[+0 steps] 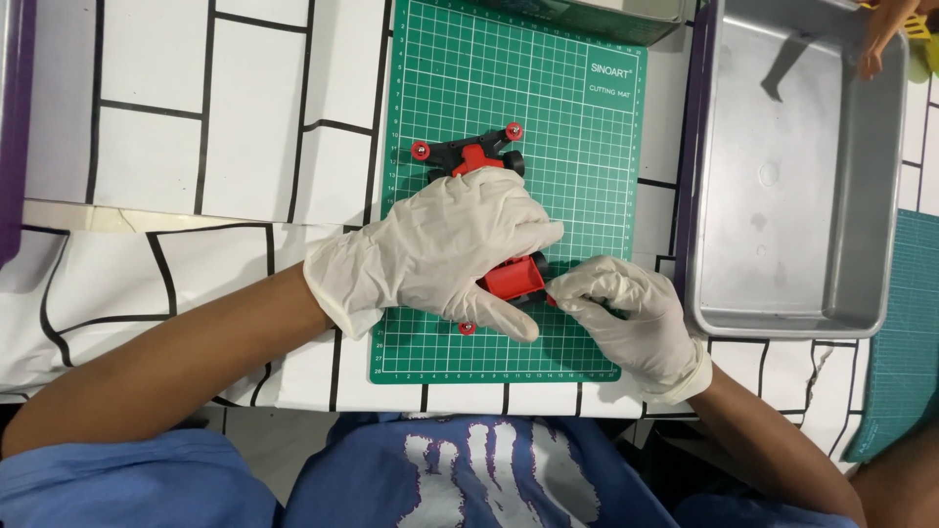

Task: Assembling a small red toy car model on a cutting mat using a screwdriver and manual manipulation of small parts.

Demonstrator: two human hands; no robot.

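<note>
Our left hand [440, 244] has its grip closed over a red toy car [514, 278] on the green cutting mat [587, 147]. Our right hand [626, 308] pinches the car's end. Another red and black toy part [469, 154] lies just above, near a metal tray [782, 176].

Tabletop [196, 127] is covered with a white sheet printed with black brick-like lines. A green gridded cutting mat [577, 127] lies flat at centre, edges square to the near side. Just to its right sits a shallow grey metal tray [782, 328] on a purple strip. A second green mat [900, 323] shows at the far right edge, partly out of view. A purple edge [15, 117] runs along the far left.
</note>
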